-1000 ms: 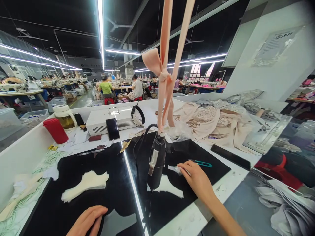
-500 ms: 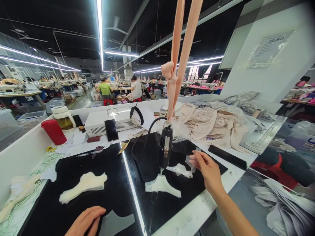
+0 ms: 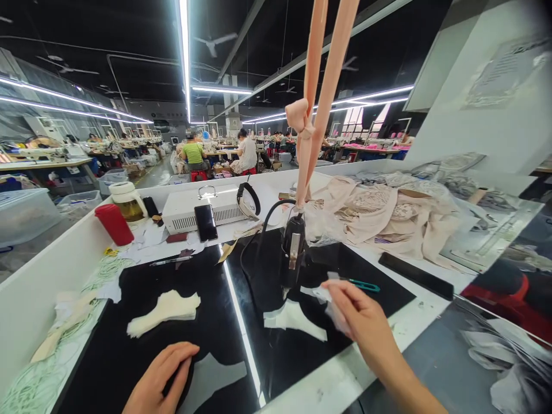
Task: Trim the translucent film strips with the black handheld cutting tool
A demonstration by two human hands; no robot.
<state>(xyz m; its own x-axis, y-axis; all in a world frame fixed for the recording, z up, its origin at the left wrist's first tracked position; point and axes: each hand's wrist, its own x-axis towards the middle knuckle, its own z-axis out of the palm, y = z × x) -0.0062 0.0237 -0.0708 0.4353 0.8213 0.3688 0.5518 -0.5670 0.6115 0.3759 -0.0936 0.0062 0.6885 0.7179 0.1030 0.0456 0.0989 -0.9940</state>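
Observation:
My right hand (image 3: 360, 322) pinches a thin translucent piece (image 3: 337, 313) at the right of the black work surface, over a small white pile (image 3: 317, 294). Left of it, a white cut stack (image 3: 295, 319) lies under the tip of a black hanging tool (image 3: 292, 253). My left hand (image 3: 166, 374) rests near the front edge, fingers curled together, beside a pale translucent sheet (image 3: 218, 376); whether anything is between its fingers is hidden. Behind that hand lies a cream cut stack (image 3: 166, 312).
A teal-handled tool (image 3: 364, 285) and a black bar (image 3: 416, 275) lie at the right. Beige garments (image 3: 379, 210) are heaped behind. A white box (image 3: 185, 213), phone (image 3: 206, 223) and red cup (image 3: 114, 224) stand at the back left. Peach straps (image 3: 321, 86) hold the hanging tool.
My right hand has moved toward the small white pile with the translucent piece, uncovering the teal-handled tool. My left hand stays by the pale sheet. The view has shifted slightly.

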